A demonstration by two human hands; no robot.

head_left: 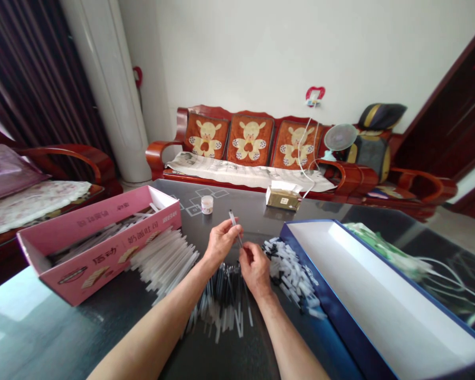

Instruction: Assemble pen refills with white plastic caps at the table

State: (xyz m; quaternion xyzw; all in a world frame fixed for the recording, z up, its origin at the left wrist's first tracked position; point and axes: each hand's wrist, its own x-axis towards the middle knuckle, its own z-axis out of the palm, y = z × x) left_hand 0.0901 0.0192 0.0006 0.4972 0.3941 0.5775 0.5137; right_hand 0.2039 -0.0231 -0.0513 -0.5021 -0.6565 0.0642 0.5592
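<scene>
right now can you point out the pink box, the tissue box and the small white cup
Pink box (114,258): head view, on its printed long side wall.
Tissue box (284,200): head view, on its front face, below the tissue.
Small white cup (207,206): head view, on its side.

Sofa (164,153) vs. wall (237,53), w/ 3 bear cushions (250,138) & a pale cover (237,170) on the seat — small fan (340,138) at its R end (cord (301,148) up to a socket (314,100), maybe). Dark curtain (35,79), far L — tissue box (284,196) on tbl.
</scene>
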